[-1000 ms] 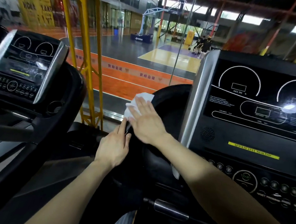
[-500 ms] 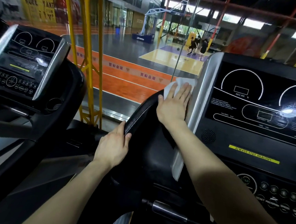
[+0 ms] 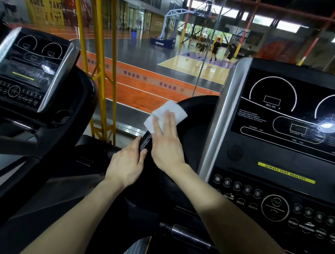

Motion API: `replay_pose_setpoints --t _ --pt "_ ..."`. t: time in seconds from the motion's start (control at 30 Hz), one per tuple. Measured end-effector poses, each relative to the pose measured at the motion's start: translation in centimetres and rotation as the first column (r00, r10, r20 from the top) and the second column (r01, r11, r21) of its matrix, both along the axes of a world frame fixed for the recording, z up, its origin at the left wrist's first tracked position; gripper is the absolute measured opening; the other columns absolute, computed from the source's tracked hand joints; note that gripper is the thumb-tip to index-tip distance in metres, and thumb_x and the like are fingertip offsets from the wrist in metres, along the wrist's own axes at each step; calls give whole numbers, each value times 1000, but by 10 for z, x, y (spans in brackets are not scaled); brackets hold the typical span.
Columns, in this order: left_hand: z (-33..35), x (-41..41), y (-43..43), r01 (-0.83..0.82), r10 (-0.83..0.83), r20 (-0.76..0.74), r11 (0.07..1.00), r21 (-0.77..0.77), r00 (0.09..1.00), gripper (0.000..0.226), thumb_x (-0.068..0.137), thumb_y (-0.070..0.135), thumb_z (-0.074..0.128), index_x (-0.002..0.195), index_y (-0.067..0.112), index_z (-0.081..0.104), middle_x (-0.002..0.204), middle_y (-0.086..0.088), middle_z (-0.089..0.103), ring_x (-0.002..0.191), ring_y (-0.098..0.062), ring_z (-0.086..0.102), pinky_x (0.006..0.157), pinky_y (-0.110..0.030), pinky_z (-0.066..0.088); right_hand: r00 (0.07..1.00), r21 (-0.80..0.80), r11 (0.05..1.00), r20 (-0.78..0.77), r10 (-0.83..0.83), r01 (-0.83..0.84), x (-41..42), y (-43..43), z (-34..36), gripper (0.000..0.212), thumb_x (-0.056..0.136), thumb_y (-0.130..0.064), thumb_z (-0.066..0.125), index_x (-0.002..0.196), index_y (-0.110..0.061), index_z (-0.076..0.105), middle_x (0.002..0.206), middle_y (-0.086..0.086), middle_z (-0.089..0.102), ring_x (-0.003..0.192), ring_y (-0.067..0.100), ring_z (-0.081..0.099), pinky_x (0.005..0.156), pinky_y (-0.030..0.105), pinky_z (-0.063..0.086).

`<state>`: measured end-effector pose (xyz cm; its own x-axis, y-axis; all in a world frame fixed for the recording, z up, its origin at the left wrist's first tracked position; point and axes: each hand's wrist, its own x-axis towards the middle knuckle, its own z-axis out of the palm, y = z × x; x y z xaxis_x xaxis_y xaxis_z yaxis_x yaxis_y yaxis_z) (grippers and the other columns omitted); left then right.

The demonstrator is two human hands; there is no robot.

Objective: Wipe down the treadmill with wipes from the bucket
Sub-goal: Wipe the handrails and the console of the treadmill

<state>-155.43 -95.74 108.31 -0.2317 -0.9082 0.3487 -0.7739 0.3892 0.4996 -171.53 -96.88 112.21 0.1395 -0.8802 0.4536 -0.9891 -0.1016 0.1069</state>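
The treadmill's black console (image 3: pixel 286 137) with dials and buttons fills the right side. Left of it curves a black handlebar arm (image 3: pixel 194 109). My right hand (image 3: pixel 166 144) lies flat with straight fingers on a white wipe (image 3: pixel 166 112), pressing it against the upper left part of that curved arm. My left hand (image 3: pixel 127 163) rests on the arm's outer edge just below, fingers relaxed along the rim. The bucket of wipes is not in view.
A second treadmill console (image 3: pixel 30 71) stands at the left with a cup holder (image 3: pixel 61 116) beside it. Yellow steel posts (image 3: pixel 100 65) and a glass wall lie ahead; beyond them is a basketball court with people. A metal grip bar (image 3: pixel 188 234) sits below the console.
My right hand slid the wipe up the curved arm to the console's silver edge, then back down and left to near my left hand. My left hand stayed on the rim.
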Motion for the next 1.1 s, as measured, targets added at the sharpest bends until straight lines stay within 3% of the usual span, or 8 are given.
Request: replay_pose_setpoints --t 0.1,0.23,0.4,0.53,0.7,0.87,1.0,1.1 --pt "0 0 2 -6 6 -4 1000 0 1000 53 113 46 35 160 23 33 139 -11 67 117 -37 68 94 -50 54 984 -149 989 169 52 -27 -33 -14 19 68 101 -7 51 166 -13 32 175 22 15 164 35 5 132 48 17" --pt "0 0 2 -12 13 -29 1000 7 999 53 113 44 33 161 24 33 138 -10 68 117 -36 69 98 -52 54 922 -129 966 349 -169 226 -59 -33 56 79 92 -1 52 167 -15 30 176 22 5 164 36 1 133 44 15" --pt "-2 2 -1 -17 18 -78 1000 9 997 51 111 42 27 159 29 37 131 -13 72 111 -42 70 97 -55 54 923 -134 974 316 218 -184 12 13 0 69 91 5 42 154 -18 55 167 9 39 157 25 32 128 40 30" --pt "0 0 4 -56 54 -103 998 -22 993 46 111 37 33 154 25 43 138 -8 68 117 -36 69 98 -51 54 890 -118 977 403 212 -180 4 4 23 62 80 12 53 127 -20 76 131 3 71 133 23 55 117 41 40" --pt "4 5 11 -43 0 -223 981 -189 975 49 106 32 52 153 23 41 148 5 53 135 -17 54 107 -47 52 883 15 980 436 173 -199 -9 37 53 53 90 7 50 129 -28 42 113 12 66 100 33 63 83 49 56" --pt "38 -14 21 93 -160 -462 982 -164 872 69 100 36 66 162 27 37 159 9 48 148 -8 43 120 -33 37 851 -15 979 492 186 -205 -48 71 53 32 100 -9 60 124 -28 54 119 -6 64 108 15 62 92 42 55" --pt "63 -44 18 305 -337 -387 941 -145 858 36 94 34 78 129 36 69 118 18 74 112 0 67 96 -32 56 777 -141 967 577 253 -210 -69 86 60 22 100 -20 68 120 -28 62 116 -14 62 107 8 63 93 41 58" --pt "61 -61 18 188 -260 -372 957 -220 891 11 92 29 76 85 25 69 78 7 67 75 -11 65 68 -46 55 892 -298 950 398 212 -93 -94 93 64 27 101 -18 67 128 -16 66 135 -6 61 133 12 54 106 42 53"
